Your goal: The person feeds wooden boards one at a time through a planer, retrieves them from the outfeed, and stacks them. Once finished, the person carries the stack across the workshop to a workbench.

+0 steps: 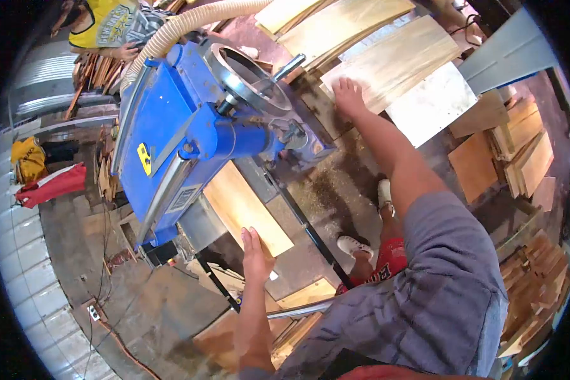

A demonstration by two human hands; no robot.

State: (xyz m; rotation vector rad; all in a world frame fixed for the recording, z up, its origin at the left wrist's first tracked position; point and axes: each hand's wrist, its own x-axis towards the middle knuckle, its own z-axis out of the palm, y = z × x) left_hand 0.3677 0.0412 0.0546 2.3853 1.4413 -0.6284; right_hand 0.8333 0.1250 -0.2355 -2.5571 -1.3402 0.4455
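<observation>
A board (244, 206) is being touched near its outer end by the left hand (257, 258), the nearer one.
Its long axis is running outward from the blue machine (164, 126), past straightened fingers (249, 239); a stacked panel (411, 54) is being touched by the right hand (348, 98). Neither grip can be told.

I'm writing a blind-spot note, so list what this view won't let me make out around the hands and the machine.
All in the head view:
- Far end of the board by the left hand: hidden beneath the blue machine.
- Palm of the right hand: hidden by the back of that hand.
- Wording on the machine's label: too small to read.
- Hose's upper end: cut off by the top edge.
</observation>
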